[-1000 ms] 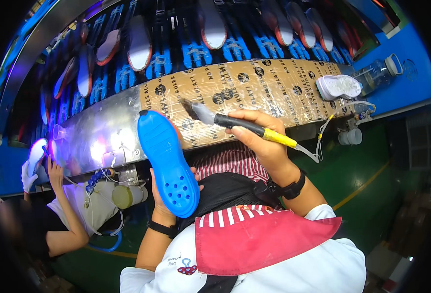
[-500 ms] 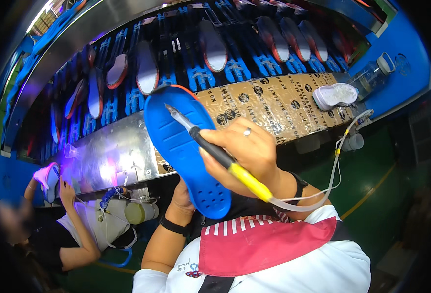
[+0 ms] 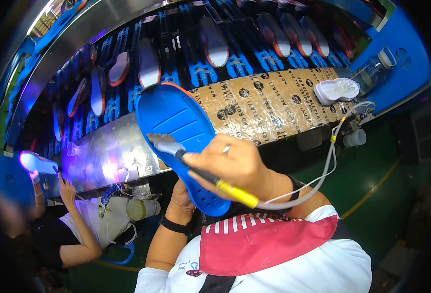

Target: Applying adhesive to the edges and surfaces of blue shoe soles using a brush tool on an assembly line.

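My left hand (image 3: 180, 196) is closed on the near edge of a blue shoe sole (image 3: 183, 115). The sole has an orange-red toe rim, shallow ridges across the forefoot and small round holes at the heel; it tilts up in front of my chest. In my right hand (image 3: 242, 163) is a brush (image 3: 239, 193) with a black and yellow handle, gripped like a pen. A pale tube (image 3: 318, 188) runs from the handle's end. The spread bristles lie against the left edge of the sole's forefoot. Part of my left hand is hidden behind the sole.
Beyond the metal ledge (image 3: 93, 166), several soles (image 3: 213, 46) sit on blue racks. Cardboard (image 3: 259, 107) covers the ledge's right part, with a white shoe-shaped piece (image 3: 336, 91) and a clear jug (image 3: 372, 73) at its end. At left, a co-worker (image 3: 71, 215) holds another sole.
My right hand has moved the brush down and left along the sole, and its bristles now fan out. The sole has shifted slightly left. The co-worker has turned their piece.
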`<control>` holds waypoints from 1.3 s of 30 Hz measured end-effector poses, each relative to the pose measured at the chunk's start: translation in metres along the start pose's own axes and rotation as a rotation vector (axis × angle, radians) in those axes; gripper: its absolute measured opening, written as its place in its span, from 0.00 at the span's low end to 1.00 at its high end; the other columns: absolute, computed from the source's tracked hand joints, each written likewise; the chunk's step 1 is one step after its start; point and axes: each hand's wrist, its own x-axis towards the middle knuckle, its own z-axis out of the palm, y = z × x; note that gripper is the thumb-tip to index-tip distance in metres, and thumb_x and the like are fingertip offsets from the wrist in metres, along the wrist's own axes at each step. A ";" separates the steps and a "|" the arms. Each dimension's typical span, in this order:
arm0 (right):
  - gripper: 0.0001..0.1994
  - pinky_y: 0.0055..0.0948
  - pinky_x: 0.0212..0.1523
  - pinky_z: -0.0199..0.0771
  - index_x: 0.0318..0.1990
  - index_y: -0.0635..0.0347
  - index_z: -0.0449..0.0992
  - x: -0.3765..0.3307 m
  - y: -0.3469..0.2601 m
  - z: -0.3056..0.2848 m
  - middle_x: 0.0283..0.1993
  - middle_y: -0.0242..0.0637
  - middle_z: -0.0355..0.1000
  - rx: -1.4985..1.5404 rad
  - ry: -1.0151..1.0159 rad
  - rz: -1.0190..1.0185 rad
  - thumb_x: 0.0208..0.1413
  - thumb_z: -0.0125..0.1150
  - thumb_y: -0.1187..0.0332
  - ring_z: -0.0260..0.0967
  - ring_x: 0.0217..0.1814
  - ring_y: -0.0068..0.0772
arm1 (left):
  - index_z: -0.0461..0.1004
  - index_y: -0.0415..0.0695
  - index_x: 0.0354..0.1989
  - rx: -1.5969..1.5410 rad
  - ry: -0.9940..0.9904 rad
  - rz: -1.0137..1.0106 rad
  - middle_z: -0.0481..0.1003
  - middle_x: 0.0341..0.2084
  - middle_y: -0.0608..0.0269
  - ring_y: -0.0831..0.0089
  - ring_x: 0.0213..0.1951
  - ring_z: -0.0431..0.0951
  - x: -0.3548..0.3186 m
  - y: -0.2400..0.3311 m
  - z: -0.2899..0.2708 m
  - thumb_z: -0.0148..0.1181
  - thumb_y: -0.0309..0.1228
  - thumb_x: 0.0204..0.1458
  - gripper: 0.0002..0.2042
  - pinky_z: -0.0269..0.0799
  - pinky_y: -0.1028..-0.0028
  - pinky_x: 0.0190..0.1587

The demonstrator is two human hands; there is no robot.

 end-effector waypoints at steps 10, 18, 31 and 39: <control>0.15 0.27 0.19 0.66 0.35 0.63 0.77 -0.014 -0.010 0.007 0.21 0.34 0.69 0.138 0.034 0.064 0.34 0.70 0.77 0.67 0.22 0.32 | 0.64 0.42 0.57 -0.057 0.007 0.045 0.71 0.51 0.49 0.58 0.49 0.74 -0.003 0.010 -0.015 0.62 0.50 0.49 0.32 0.70 0.59 0.54; 0.16 0.31 0.24 0.68 0.38 0.64 0.78 -0.023 -0.017 0.008 0.24 0.38 0.71 0.284 0.002 0.122 0.36 0.70 0.76 0.68 0.22 0.36 | 0.61 0.39 0.58 -0.176 -0.187 0.090 0.67 0.52 0.39 0.44 0.53 0.69 0.008 0.030 0.015 0.53 0.59 0.50 0.37 0.71 0.47 0.51; 0.15 0.31 0.31 0.70 0.42 0.61 0.78 -0.039 -0.024 0.021 0.28 0.39 0.74 0.516 -0.185 0.322 0.44 0.69 0.69 0.71 0.30 0.38 | 0.56 0.38 0.61 -0.320 -0.235 0.036 0.64 0.54 0.45 0.48 0.57 0.64 0.018 0.048 0.011 0.61 0.53 0.47 0.39 0.65 0.53 0.58; 0.17 0.29 0.30 0.70 0.43 0.61 0.79 -0.035 -0.016 0.013 0.29 0.39 0.75 0.488 -0.259 0.357 0.43 0.71 0.70 0.70 0.27 0.35 | 0.56 0.35 0.60 -0.225 -0.249 0.154 0.64 0.52 0.39 0.46 0.54 0.66 0.017 0.071 0.003 0.57 0.54 0.50 0.38 0.66 0.52 0.56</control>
